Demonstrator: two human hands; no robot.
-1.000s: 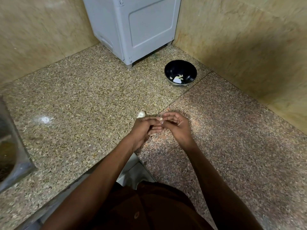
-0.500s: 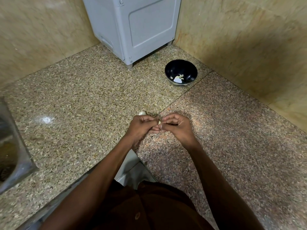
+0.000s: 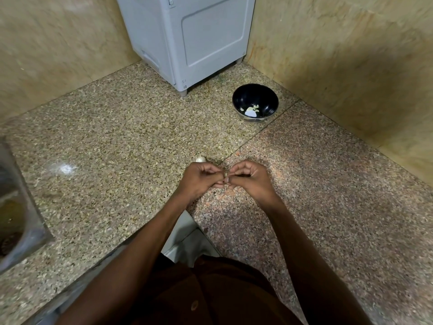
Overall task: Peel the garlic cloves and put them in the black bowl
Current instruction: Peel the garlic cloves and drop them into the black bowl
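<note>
Two hands, left hand, right hand, pinching garlic clove

My left hand and right hand meet fingertip to fingertip, pinching one garlic clove above the granite counter. Loose clove just beyond my left knuckles; black bowl with pale pieces near the grey appliance

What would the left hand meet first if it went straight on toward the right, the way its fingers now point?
Almost at once, the small garlic clove pinched between both hands, then the right hand; the left hand fingertips are nearly touching it.
</note>
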